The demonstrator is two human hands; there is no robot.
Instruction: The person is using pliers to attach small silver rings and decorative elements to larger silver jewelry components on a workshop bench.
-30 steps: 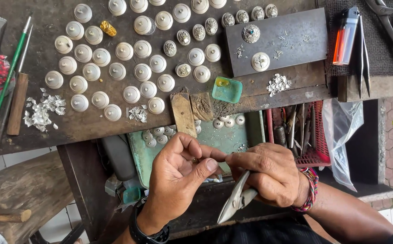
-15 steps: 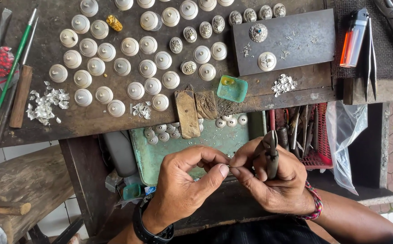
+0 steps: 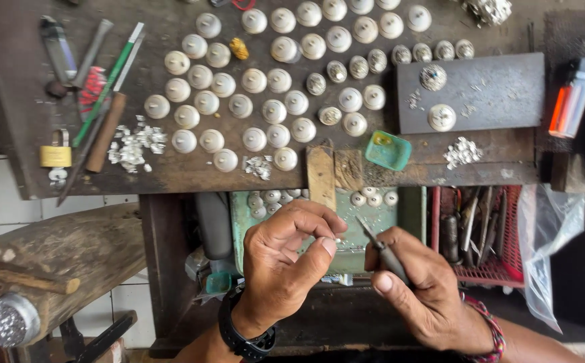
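Observation:
My left hand point(image 3: 286, 259) is low in the middle of the view, its thumb and fingertips pinched on a tiny silver piece point(image 3: 336, 239). A black watch sits on that wrist. My right hand point(image 3: 417, 286) grips a slim dark pointed tool point(image 3: 376, 247), whose tip points up and left toward the silver piece without touching it. Both hands hover over a green tray point(image 3: 346, 232) below the bench edge. On the dark workbench point(image 3: 171, 176) above lie several round white domed pieces point(image 3: 252, 81) in rows.
A grey metal slab point(image 3: 487, 101) carries two ornate rounds. A small teal dish point(image 3: 388, 149), silver scrap piles point(image 3: 131, 144), an orange lighter point(image 3: 570, 107), tweezers, files, a green pen and a brass padlock point(image 3: 55, 156) lie on the bench. A red basket point(image 3: 484, 238) of tools sits right. A wooden block stands left.
My right hand has drawn away to the right from the left hand, and the tool tip now points up-left at the pinched piece. The view has shifted slightly downward.

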